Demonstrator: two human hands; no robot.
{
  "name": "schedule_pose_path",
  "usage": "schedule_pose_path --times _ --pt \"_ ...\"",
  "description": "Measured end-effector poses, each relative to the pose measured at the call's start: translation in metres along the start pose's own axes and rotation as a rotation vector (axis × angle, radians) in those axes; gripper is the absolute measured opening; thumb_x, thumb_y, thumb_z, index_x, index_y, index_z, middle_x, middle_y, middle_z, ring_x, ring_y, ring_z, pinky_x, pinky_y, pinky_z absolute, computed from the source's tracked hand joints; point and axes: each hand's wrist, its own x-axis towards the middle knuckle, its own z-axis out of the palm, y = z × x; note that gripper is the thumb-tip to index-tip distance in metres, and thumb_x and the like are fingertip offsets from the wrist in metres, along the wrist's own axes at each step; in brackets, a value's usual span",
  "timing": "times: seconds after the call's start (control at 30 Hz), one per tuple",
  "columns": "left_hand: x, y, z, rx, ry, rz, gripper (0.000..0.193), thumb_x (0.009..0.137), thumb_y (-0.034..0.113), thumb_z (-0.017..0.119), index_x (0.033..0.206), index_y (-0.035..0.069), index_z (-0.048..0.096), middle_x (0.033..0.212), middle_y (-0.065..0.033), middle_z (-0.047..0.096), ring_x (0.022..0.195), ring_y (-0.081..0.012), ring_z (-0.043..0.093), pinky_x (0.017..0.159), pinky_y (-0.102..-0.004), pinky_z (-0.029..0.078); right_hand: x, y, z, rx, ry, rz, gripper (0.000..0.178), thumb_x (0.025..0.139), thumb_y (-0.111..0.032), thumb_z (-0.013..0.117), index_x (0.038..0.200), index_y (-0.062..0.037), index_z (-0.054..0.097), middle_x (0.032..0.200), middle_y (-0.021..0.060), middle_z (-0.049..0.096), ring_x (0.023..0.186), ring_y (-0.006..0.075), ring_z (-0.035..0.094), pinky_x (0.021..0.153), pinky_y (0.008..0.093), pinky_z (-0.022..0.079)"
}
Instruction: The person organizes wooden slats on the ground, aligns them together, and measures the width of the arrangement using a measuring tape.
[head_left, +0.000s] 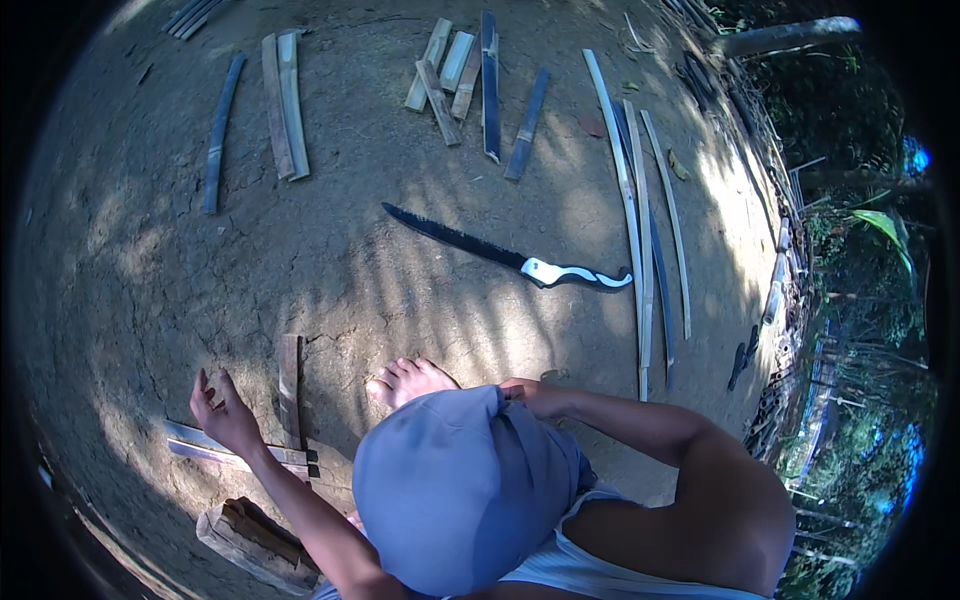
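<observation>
The brown bamboo slat (290,390) lay flat on the ground, its long axis running from twelve to six o'clock, with twelve straight ahead of the person. It was between two and three o'clock from the left hand (226,412), which was much nearer to it than the right hand (530,397). The left hand was empty, palm open and fingers loosely curled; its height above the ground could not be told. Just past it, at about six o'clock, lay a grey-blue slat (188,435) and a pale slat (205,455), side by side, their axes running from between nine and ten to between three and four. Their far ends met the brown slat's lower end, and the left forearm passed in front of them. A rough split log (235,550) lay farther off towards six. The right hand rested against the grey cloth (430,480) over the bent knee; its fingers were partly hidden, so whether they pinched the fabric was unclear. At twelve o'clock from that hand lay a pruning saw (500,252), its dark blade pointing towards ten and its white-and-black handle towards four. Beyond, long bamboo strips (646,300) lay at one to two o'clock, and shorter pieces (490,90) towards twelve.
</observation>
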Motion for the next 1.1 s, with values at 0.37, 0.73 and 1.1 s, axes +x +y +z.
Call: schedule_pose_path --times 0.37,0.73,1.1 --pt "0.013 0.029 0.02 -0.041 -0.137 0.15 0.034 0.096 0.028 0.074 0.123 0.008 0.071 0.111 -0.0081 0.072 0.096 -0.0187 0.066 0.078 -0.0329 0.053 -0.11 0.117 -0.146 -0.817 1.221 0.198 0.058 0.091 -0.03 0.072 0.139 -0.0032 0.054 0.132 0.0223 0.06 0.126 0.0366 0.056 0.107 0.0432 0.045" --pt "0.048 0.035 -0.014 -0.043 -0.065 0.16 0.031 0.097 0.023 0.072 0.123 0.006 0.07 0.115 -0.0081 0.071 0.101 -0.0183 0.067 0.076 -0.0312 0.052 -0.053 0.138 -0.163 -0.608 1.302 0.237 0.092 0.092 -0.037 0.068 0.159 0.0021 0.017 0.164 0.0283 0.019 0.151 0.0442 0.021 0.124 0.0487 0.019" --pt "0.02 0.055 0.003 -0.081 -0.114 0.078 0.029 0.094 0.023 0.074 0.119 0.006 0.072 0.106 -0.0074 0.072 0.094 -0.0171 0.067 0.076 -0.0316 0.052 -0.021 0.067 -0.128 -0.687 1.295 -0.071 0.096 0.088 -0.026 0.071 0.159 0.0015 0.015 0.165 0.0278 0.014 0.15 0.0475 0.018 0.123 0.0538 0.018"
